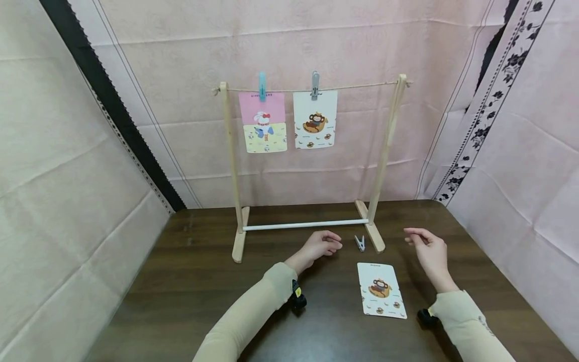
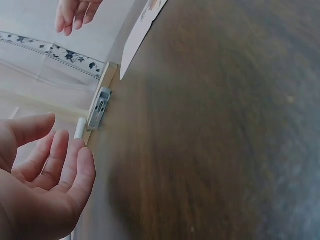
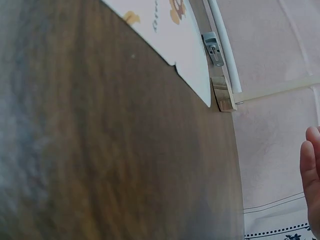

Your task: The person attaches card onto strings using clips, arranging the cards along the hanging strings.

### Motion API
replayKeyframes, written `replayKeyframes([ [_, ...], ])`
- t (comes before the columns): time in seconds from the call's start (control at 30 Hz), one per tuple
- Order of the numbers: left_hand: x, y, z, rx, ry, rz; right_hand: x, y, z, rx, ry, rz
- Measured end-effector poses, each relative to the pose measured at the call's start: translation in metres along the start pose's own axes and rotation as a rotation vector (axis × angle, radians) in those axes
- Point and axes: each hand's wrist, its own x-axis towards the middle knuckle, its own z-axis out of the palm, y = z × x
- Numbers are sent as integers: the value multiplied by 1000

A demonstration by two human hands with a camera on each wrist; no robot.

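Note:
My left hand (image 1: 320, 246) hovers over the table, fingers loosely bent and holding nothing. A small grey clothespin (image 1: 360, 243) lies just to its right, by the foot of the wooden rack. Farther right, my right hand (image 1: 427, 249) is raised above the table with relaxed fingers and nothing in them. Between the two arms a white card (image 1: 382, 290) with a monkey picture lies flat. In the left wrist view the left hand (image 2: 50, 175) has its thumb and fingers apart. Only some fingers (image 3: 311, 155) of the right hand show in the right wrist view.
The wooden rack (image 1: 388, 141) stands at the back with a string (image 1: 362, 87) across its top. A pink and yellow card (image 1: 264, 136) hangs there from a blue clothespin (image 1: 262, 86). Beside it a white monkey card (image 1: 315, 108) hangs from a grey clothespin (image 1: 315, 84). A white rod (image 1: 305, 224) joins the feet.

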Motion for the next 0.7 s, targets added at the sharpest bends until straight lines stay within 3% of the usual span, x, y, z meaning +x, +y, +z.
replayKeyframes([
  [0.17, 2, -2, 8, 43, -35, 4, -2, 0, 1, 21, 4, 58],
  [0.5, 7, 3, 25, 191, -139, 8, -2, -3, 6, 71, -14, 80],
  [0.7, 10, 4, 33, 266, -148, 14, -2, -4, 8, 143, -9, 91],
])
